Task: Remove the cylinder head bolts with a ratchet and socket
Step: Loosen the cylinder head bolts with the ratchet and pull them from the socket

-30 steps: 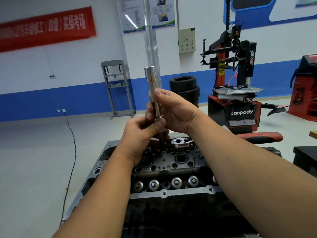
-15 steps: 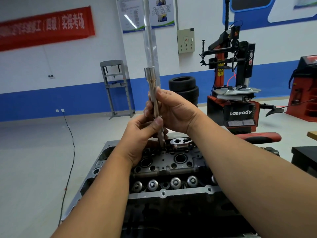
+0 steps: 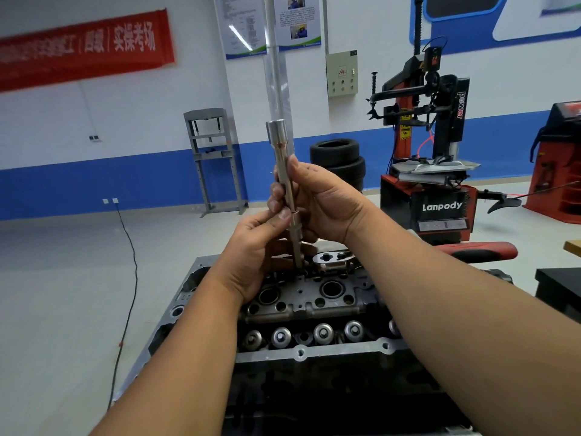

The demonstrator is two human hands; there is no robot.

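Observation:
A long steel socket extension [image 3: 280, 146] stands almost upright over the cylinder head [image 3: 314, 297], its lower end down in a bolt hole near the head's far edge. My left hand [image 3: 261, 247] pinches the shaft low down, thumb across it. My right hand [image 3: 320, 196] grips the shaft just above, fingers wrapped round it from the right. The wide socket end sticks up free above both hands. A ratchet head [image 3: 333, 259] lies on the far side of the cylinder head, just right of the shaft.
The engine block [image 3: 301, 354] fills the lower middle, with valve springs in a row. A black cable [image 3: 125, 278] trails on the floor at left. A red tyre changer [image 3: 440, 190] and stacked tyres [image 3: 336, 158] stand behind, a grey press frame [image 3: 213, 158] by the wall.
The shaft and both hands have stayed almost in place; my left thumb has slid slightly on the shaft, and the view has shifted a little.

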